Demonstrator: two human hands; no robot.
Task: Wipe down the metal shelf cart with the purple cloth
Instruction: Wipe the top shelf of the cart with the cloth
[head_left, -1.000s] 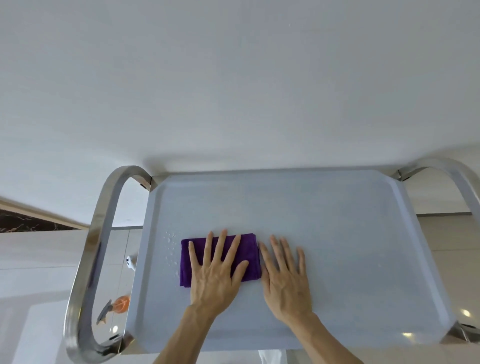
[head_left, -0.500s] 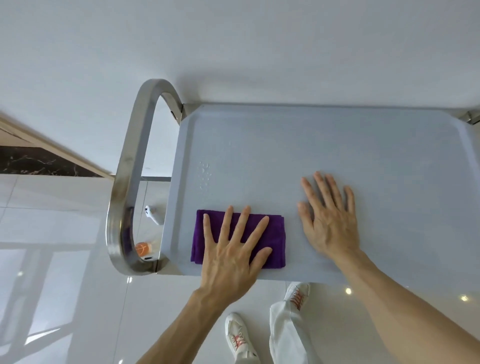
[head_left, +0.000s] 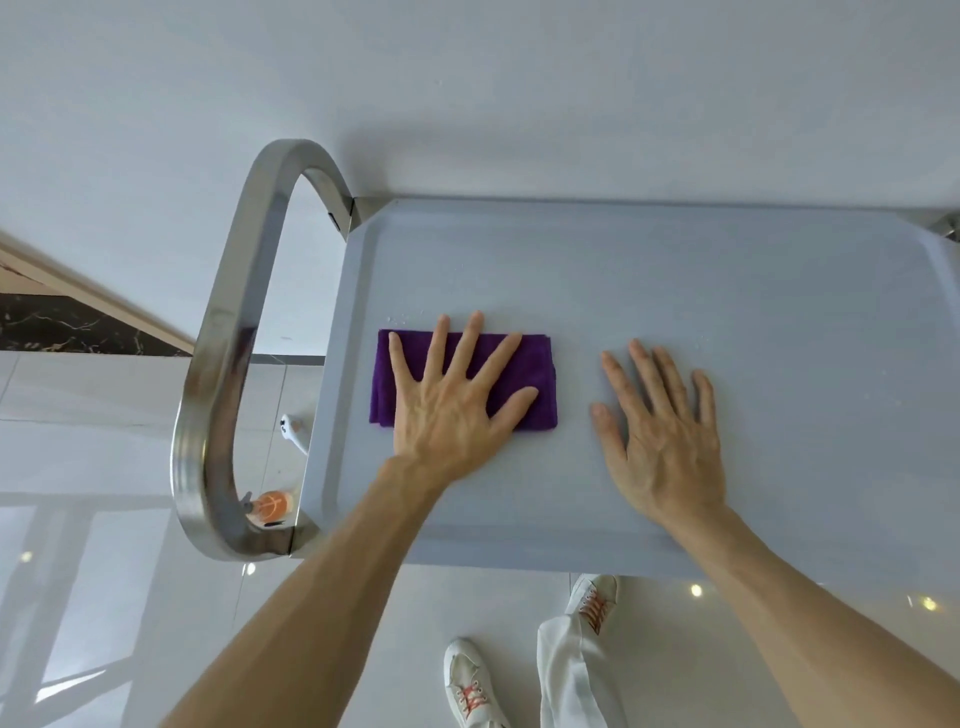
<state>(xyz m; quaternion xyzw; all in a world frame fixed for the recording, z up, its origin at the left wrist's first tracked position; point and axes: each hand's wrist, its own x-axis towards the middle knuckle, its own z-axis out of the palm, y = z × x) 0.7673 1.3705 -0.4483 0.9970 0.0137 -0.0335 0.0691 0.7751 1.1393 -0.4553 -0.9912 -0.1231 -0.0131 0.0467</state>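
The purple cloth has slid farther from the near edge under the spread left hand.

The cart's top shelf, a pale grey tray with a raised rim, fills the middle and right of the frame. A folded purple cloth lies flat at centre left. Just above the cloth sit small specks, possibly water drops. Both hands rest flat on the shelf.
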